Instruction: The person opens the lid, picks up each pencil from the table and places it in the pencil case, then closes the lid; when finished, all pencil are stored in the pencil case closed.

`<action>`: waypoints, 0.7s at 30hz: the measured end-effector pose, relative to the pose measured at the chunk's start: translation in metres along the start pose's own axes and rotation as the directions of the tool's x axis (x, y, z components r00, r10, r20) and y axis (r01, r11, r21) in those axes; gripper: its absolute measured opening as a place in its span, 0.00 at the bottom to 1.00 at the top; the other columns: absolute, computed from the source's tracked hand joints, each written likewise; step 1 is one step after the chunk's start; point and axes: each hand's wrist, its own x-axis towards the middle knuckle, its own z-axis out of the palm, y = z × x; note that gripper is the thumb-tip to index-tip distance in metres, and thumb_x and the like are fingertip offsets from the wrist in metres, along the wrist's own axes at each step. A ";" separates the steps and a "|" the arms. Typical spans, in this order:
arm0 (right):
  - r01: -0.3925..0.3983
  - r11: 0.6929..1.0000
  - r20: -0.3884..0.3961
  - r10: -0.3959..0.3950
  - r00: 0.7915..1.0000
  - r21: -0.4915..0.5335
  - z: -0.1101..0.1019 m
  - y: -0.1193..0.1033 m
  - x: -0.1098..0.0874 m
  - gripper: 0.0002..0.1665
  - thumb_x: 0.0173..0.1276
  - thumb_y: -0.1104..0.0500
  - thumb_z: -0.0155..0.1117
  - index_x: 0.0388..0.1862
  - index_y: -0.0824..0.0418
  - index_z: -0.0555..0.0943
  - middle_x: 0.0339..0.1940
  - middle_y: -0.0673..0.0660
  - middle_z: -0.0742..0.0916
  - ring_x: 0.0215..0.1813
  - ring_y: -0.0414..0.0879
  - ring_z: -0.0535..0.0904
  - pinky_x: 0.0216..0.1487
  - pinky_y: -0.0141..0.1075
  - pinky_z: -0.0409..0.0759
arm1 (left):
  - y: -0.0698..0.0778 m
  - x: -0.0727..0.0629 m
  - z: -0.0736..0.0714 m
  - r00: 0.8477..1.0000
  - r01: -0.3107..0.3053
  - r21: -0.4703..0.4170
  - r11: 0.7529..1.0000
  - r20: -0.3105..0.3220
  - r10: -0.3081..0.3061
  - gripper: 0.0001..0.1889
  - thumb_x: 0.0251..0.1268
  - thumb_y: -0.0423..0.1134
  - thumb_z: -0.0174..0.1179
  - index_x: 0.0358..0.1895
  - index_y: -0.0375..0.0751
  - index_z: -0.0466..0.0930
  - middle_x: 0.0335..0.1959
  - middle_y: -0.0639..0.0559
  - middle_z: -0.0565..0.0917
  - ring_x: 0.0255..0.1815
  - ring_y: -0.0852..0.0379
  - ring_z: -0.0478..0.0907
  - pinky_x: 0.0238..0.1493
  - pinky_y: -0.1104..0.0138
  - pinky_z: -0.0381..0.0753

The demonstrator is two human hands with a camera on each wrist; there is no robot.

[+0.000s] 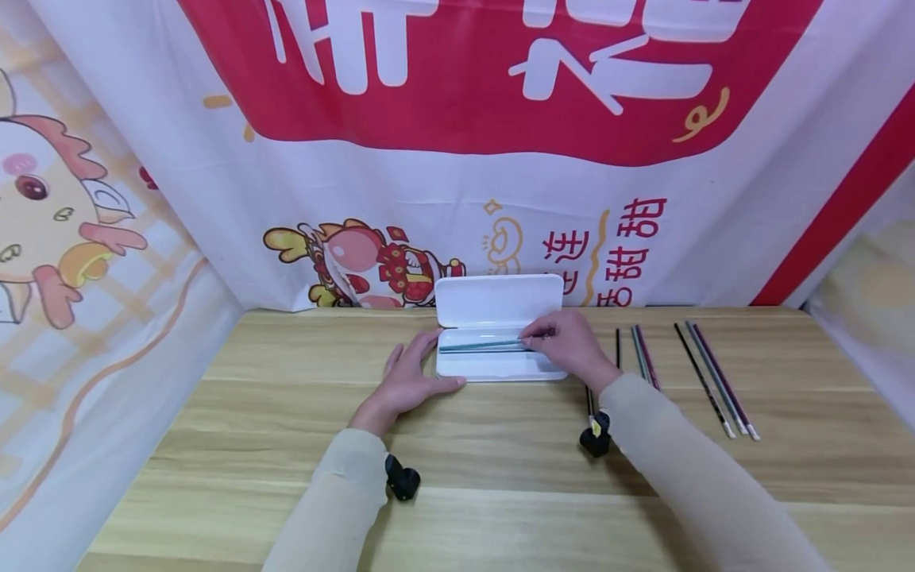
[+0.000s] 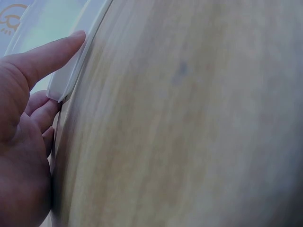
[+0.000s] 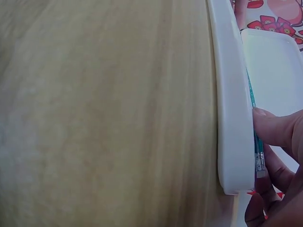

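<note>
A white pencil case (image 1: 500,367) lies open on the table, its lid (image 1: 499,300) tilted up at the back. My left hand (image 1: 409,383) holds its left end, thumb on the front rim and fingers round the side; the left wrist view shows the thumb (image 2: 57,56) against the white edge. Over the right part of the case, my right hand (image 1: 568,342) pinches a teal pencil (image 1: 480,345) near its eraser end. The pencil stretches leftward inside the case. In the right wrist view its white eraser (image 3: 260,173) sticks out below the thumb.
Right of the case lie a black pencil (image 1: 618,343) and a teal and purple pair (image 1: 639,353), partly covered by the right forearm. Farther right, three pencils (image 1: 718,380) lie side by side. A printed cloth (image 1: 343,183) hangs behind the wooden table (image 1: 500,453).
</note>
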 end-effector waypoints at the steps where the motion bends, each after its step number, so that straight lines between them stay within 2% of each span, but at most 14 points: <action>1: 0.005 1.000 -0.005 -0.005 1.000 -0.006 0.001 0.001 0.000 0.07 0.73 0.62 0.74 0.47 0.56 0.94 0.49 0.58 0.92 0.54 0.54 0.84 0.61 0.51 0.82 | 0.000 0.000 0.000 1.000 -0.004 0.000 1.000 0.001 0.004 0.50 0.63 0.52 0.78 0.85 0.54 0.60 0.87 0.51 0.65 0.91 0.46 0.51 0.91 0.47 0.24; 4: 0.017 1.000 -0.019 -0.017 1.000 -0.026 0.002 0.002 -0.001 0.08 0.72 0.62 0.74 0.47 0.56 0.94 0.49 0.58 0.92 0.54 0.55 0.84 0.61 0.51 0.82 | 0.001 0.000 0.000 1.000 -0.005 -0.003 1.000 0.000 0.005 0.49 0.63 0.52 0.78 0.85 0.54 0.60 0.87 0.51 0.65 0.91 0.45 0.51 0.91 0.47 0.24; 13: -0.007 0.998 -0.036 0.004 0.999 -0.065 0.005 0.000 -0.002 0.08 0.72 0.60 0.75 0.47 0.53 0.94 0.49 0.57 0.91 0.58 0.55 0.81 0.68 0.54 0.75 | 0.002 -0.001 0.000 1.000 0.016 -0.009 1.000 -0.001 -0.016 0.50 0.63 0.53 0.78 0.85 0.55 0.59 0.88 0.51 0.63 0.91 0.46 0.51 0.91 0.48 0.23; 21: -0.020 0.996 -0.010 0.020 1.000 -0.086 0.003 0.000 -0.003 0.07 0.74 0.60 0.73 0.47 0.54 0.94 0.48 0.56 0.91 0.57 0.54 0.78 0.65 0.52 0.77 | 0.001 -0.001 0.001 1.000 0.007 -0.007 1.000 -0.007 -0.007 0.49 0.63 0.52 0.78 0.85 0.55 0.60 0.87 0.49 0.64 0.91 0.44 0.52 0.91 0.46 0.24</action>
